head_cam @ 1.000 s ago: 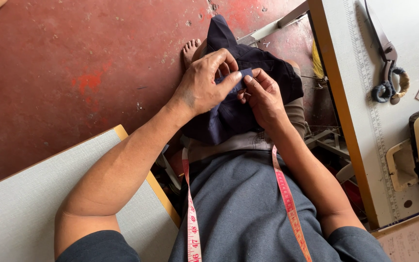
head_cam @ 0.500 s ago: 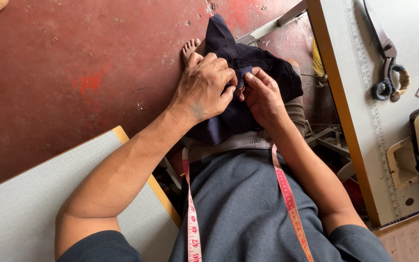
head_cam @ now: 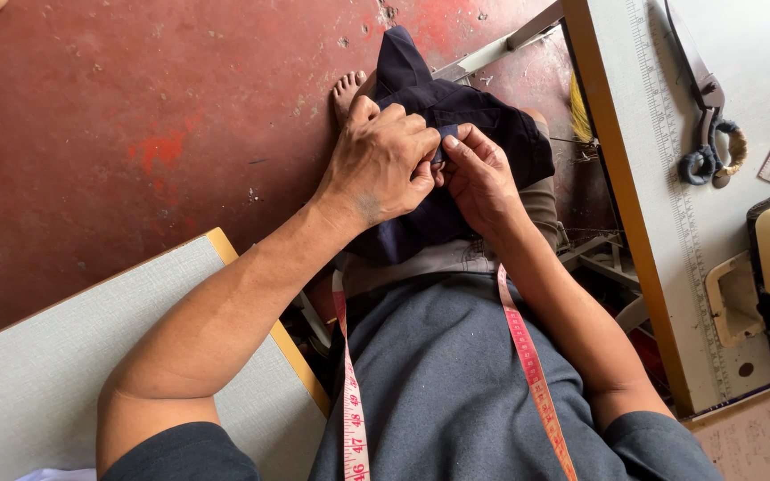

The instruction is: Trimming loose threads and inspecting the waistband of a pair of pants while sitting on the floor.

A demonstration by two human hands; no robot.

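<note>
- The cloth (head_cam: 456,134) I'm pinching is dark navy — plain, no pattern.
- My shirt (head_cam: 456,392) is slate grey with pale flecks.
- The measuring tape (head_cam: 528,365) runs pinkish red, with dark marks.
- The floor (head_cam: 153,116) is worn red, blotched brighter in spots.
- The table (head_cam: 759,80) is pale grey, edged ochre.
- The scissors (head_cam: 701,107) are dark, one handle wrapped tan.

Dark navy cloth (head_cam: 483,125), matt woven, between the hands. Floor (head_cam: 135,116) left of them: red, scuffed, rough. Scissors (head_cam: 706,125) to the right: dull metal.

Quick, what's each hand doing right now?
Left hand: closed, pinching the dark cloth.
Right hand: closed, pinching the same cloth.
</note>
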